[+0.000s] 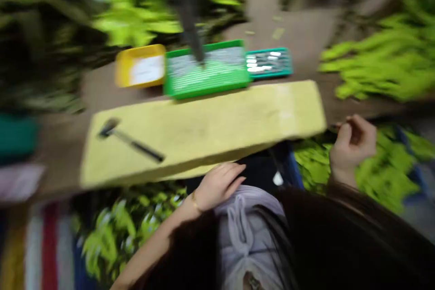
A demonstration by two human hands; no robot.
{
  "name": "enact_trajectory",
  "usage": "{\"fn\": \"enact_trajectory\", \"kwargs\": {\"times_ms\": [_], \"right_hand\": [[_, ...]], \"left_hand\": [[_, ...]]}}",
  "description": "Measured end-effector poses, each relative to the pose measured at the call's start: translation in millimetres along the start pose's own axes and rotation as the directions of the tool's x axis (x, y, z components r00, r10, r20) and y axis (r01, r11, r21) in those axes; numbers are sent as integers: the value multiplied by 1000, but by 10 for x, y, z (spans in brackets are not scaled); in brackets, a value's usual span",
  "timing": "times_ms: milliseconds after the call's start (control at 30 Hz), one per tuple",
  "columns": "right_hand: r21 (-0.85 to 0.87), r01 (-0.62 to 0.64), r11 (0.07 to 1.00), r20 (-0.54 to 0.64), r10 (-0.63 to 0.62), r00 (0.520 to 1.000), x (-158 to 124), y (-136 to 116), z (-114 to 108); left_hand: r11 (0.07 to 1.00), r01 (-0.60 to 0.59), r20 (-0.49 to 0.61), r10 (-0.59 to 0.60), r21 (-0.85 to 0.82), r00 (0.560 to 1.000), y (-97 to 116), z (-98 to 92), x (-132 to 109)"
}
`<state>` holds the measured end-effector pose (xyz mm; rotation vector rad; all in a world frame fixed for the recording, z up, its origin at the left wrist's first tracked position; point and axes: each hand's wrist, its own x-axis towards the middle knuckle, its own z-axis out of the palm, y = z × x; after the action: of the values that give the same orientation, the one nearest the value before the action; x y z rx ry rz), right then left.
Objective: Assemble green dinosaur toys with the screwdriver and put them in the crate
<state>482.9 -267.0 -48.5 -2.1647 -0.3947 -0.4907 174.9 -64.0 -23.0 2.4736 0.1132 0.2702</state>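
Observation:
The picture is smeared by motion. My left hand (pixel 219 186) rests below the near edge of a pale yellow board (pixel 210 127), fingers stretched together and holding nothing. My right hand (pixel 351 142) hovers off the board's right end above green leaves (pixel 380 176), fingers curled in a pinch; what they hold, if anything, I cannot make out. A small hammer (pixel 131 140) with a dark handle lies on the board's left part, away from both hands.
Behind the board stand a yellow tray (pixel 141 67), a green tray (pixel 207 72) and a teal tray (pixel 270 62). A dark pole (pixel 185 9) rises by the green tray. Leafy piles (pixel 384 59) surround the area. Striped cloth (pixel 41 249) lies at the lower left.

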Motion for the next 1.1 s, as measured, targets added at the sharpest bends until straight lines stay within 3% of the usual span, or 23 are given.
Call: {"fn": "enact_trajectory", "kwargs": {"times_ms": [33,100,167,233,300,400,500,600,700,800,900,967,1000,1033,1067,1100], "right_hand": [[-104,-140,985,-94,130,987,161,317,-276],[-249,-374,893,-252,313,916,306,874,-788],[-336,-545,768,-274,473,837,196,1266,-1072],[-403,-634,660,-191,617,764,-79,1481,-1045],[-471,-658,588,-100,705,702,-374,1559,-810],[-558,-656,508,-104,742,663,-562,1586,-447],[-609,-653,450,-208,704,679,-370,1696,-366],[-623,-666,411,-264,691,673,-100,1881,-495],[-601,-669,437,-250,692,677,6,1960,-643],[-551,-643,532,-242,636,733,6,1802,-761],[-483,-534,694,-179,519,836,42,1371,-822],[-402,-336,852,-5,365,931,108,928,-769],[-309,-126,943,168,185,968,151,666,-700],[-192,75,979,341,-6,940,205,389,-599],[-70,227,971,483,-166,860,270,110,-466],[51,334,941,593,-298,748,351,-158,-300]], "left_hand": [[996,-92,7,92,-2,996,8,-10,176],[975,-222,17,222,-2,975,0,3,535],[951,-309,44,309,-6,950,11,56,837],[926,-377,76,376,-10,923,35,114,1030],[907,-422,77,421,-9,904,32,156,1122],[922,-384,39,382,46,923,-43,175,1140],[951,-294,66,289,99,955,-150,156,1098],[964,-245,101,235,105,967,-251,126,1069],[959,-273,103,265,70,959,-339,83,1065],[985,-171,58,171,-17,984,-378,2,1074],[973,106,51,-98,-203,994,-348,-87,1148],[863,271,97,-254,-426,962,-334,-127,1258],[763,324,130,-305,-560,943,-343,-143,1322],[640,344,160,-329,-687,931,-364,-160,1384],[525,350,181,-347,-776,920,-398,-180,1436],[430,357,198,-371,-829,907,-443,-203,1472]]}}
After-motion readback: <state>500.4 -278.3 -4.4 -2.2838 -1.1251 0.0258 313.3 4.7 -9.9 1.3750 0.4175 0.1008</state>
